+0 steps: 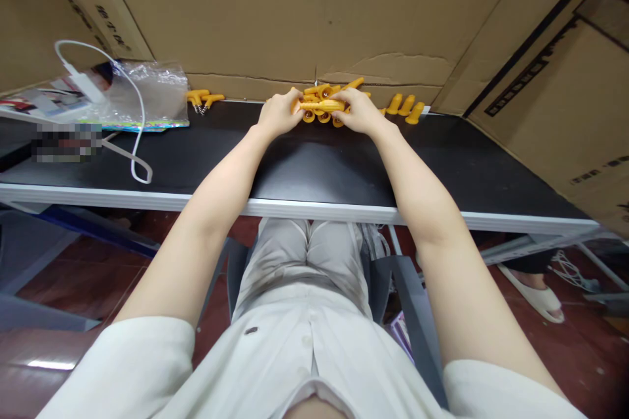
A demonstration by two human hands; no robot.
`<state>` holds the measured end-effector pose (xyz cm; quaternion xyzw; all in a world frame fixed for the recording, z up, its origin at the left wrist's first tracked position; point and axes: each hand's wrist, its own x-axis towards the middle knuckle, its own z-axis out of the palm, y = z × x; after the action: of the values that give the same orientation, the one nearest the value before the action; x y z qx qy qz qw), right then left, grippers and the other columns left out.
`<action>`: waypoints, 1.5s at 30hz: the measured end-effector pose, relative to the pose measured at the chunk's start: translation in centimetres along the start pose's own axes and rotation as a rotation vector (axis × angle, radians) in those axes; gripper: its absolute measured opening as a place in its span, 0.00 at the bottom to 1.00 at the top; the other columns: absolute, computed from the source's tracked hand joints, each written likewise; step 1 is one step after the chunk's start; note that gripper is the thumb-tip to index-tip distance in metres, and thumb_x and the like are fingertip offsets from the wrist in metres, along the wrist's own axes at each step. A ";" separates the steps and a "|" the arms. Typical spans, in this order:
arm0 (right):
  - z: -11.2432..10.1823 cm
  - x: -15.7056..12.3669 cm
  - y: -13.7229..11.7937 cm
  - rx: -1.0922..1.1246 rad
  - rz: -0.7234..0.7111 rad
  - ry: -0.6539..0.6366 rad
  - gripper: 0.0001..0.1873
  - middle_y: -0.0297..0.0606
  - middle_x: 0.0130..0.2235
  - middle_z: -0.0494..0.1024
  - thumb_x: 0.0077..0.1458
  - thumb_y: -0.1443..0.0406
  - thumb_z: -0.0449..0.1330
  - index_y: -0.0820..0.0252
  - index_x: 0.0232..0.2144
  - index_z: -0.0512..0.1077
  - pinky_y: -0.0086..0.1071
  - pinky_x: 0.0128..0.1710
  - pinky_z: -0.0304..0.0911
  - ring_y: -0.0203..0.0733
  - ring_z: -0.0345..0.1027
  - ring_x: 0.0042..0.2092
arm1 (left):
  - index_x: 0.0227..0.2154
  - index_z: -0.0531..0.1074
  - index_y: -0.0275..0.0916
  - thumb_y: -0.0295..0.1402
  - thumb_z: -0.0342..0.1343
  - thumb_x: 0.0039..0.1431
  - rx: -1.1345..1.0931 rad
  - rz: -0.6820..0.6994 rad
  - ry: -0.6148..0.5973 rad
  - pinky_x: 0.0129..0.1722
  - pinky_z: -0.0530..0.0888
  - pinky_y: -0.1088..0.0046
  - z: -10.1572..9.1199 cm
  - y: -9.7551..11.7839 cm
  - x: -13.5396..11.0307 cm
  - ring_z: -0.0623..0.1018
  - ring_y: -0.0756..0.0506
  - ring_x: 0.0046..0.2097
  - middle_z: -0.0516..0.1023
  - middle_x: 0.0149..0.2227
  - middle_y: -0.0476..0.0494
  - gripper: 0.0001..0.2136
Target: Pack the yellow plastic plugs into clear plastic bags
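Both my hands reach to the far edge of a black table (314,163). My left hand (278,112) and my right hand (358,110) are closed on the two ends of one yellow plastic wall plug (322,105), held level above a small heap of the same yellow plugs (324,93). More yellow plugs (405,107) lie in a row just right of my right hand. Two yellow pieces with screws (204,99) lie to the left of my left hand.
Cardboard sheets (314,6) wall in the table at the back and right. At the left lie a clear plastic bag (152,95), a white charger with its cable (132,144) and some printed papers (44,105). Another person's sandalled foot (535,294) shows under the table at right.
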<state>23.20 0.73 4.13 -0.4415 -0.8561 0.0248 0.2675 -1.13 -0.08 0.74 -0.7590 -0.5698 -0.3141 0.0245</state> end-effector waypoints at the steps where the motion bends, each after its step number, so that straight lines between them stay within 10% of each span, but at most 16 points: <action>1: -0.2 -0.1 -0.3 0.009 0.027 0.004 0.24 0.55 0.62 0.78 0.63 0.60 0.66 0.64 0.59 0.78 0.54 0.69 0.66 0.61 0.73 0.64 | 0.62 0.76 0.45 0.39 0.56 0.64 -0.006 0.001 0.008 0.64 0.73 0.48 -0.1 0.0 0.0 0.80 0.28 0.61 0.85 0.52 0.36 0.24; 8: -1.0 -0.2 -0.5 0.146 0.159 0.000 0.32 0.51 0.61 0.78 0.62 0.55 0.69 0.55 0.65 0.71 0.53 0.56 0.77 0.55 0.80 0.55 | 0.61 0.75 0.48 0.35 0.56 0.63 -0.045 0.056 0.055 0.62 0.74 0.53 0.1 -0.9 0.5 0.81 0.32 0.57 0.85 0.47 0.39 0.23; 15: -2.0 -0.7 0.0 0.396 0.210 0.027 0.25 0.46 0.45 0.85 0.60 0.44 0.70 0.58 0.46 0.79 0.53 0.52 0.79 0.55 0.83 0.46 | 0.57 0.77 0.45 0.35 0.56 0.62 -0.028 0.062 0.078 0.58 0.76 0.55 -0.8 -0.2 0.3 0.82 0.33 0.53 0.85 0.43 0.39 0.21; 23: -1.0 -0.5 -0.1 0.598 0.343 0.047 0.45 0.38 0.23 0.74 0.55 0.23 0.55 0.56 0.37 0.80 0.57 0.46 0.81 0.55 0.81 0.35 | 0.58 0.76 0.46 0.35 0.56 0.62 -0.022 0.091 0.084 0.57 0.75 0.55 -1.2 0.5 0.1 0.83 0.33 0.52 0.85 0.43 0.39 0.21; 33: 0.3 0.8 1.2 0.607 0.495 0.052 0.48 0.40 0.22 0.66 0.53 0.18 0.43 0.54 0.22 0.66 0.67 0.47 0.77 0.60 0.81 0.39 | 0.61 0.76 0.44 0.35 0.57 0.60 -0.049 0.048 0.051 0.60 0.74 0.52 -1.3 1.3 0.0 0.80 0.30 0.57 0.85 0.46 0.37 0.25; 45: 1.2 1.1 1.3 0.623 0.541 -0.039 0.48 0.40 0.23 0.65 0.48 0.16 0.40 0.50 0.28 0.64 0.62 0.42 0.75 0.59 0.76 0.39 | 0.62 0.75 0.46 0.36 0.57 0.62 -0.008 0.063 0.054 0.59 0.75 0.51 -1.1 0.7 0.0 0.80 0.30 0.56 0.85 0.47 0.38 0.25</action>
<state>23.10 2.60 3.24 -0.5481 -0.6655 0.3605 0.3559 -0.93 -0.73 1.84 -0.7681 -0.5434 -0.3355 0.0469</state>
